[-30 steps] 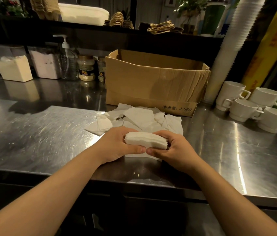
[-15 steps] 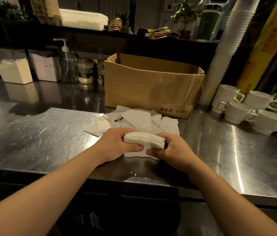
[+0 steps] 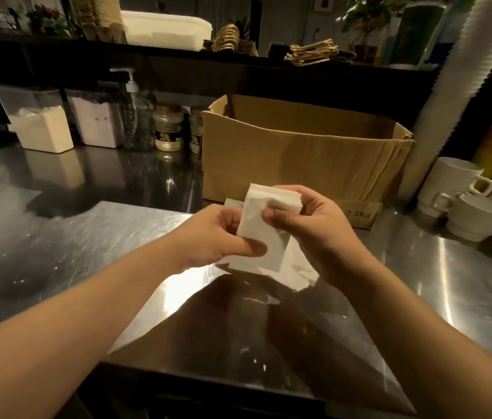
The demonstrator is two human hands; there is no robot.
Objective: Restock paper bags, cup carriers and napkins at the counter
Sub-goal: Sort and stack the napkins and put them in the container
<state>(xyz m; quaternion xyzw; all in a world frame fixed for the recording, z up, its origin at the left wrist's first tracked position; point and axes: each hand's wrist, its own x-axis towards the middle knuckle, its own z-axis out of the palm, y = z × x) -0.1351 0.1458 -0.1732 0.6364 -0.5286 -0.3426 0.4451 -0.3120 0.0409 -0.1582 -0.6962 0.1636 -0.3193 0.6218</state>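
**Napkin stack: squaring and transfer**

Napkins are the step in hand, judged from what you hold; bags and carriers are not being handled. Your left hand (image 3: 211,234) pinches the lower left edge of the napkin stack (image 3: 261,228), thumb on the front face, fingers behind; your right hand (image 3: 308,228) grips the upper right corner, fingers curled over the top edge. The stack is held upright above the steel counter (image 3: 87,255), in front of the cardboard box (image 3: 299,158); loose napkins (image 3: 296,273) lie on the counter beneath. The stack looks white, thin, soft and slightly fanned at the top; the sheets will likely slip. Next, align the edges; keep even pressure; carry it to its holder, which cannot be identified here.
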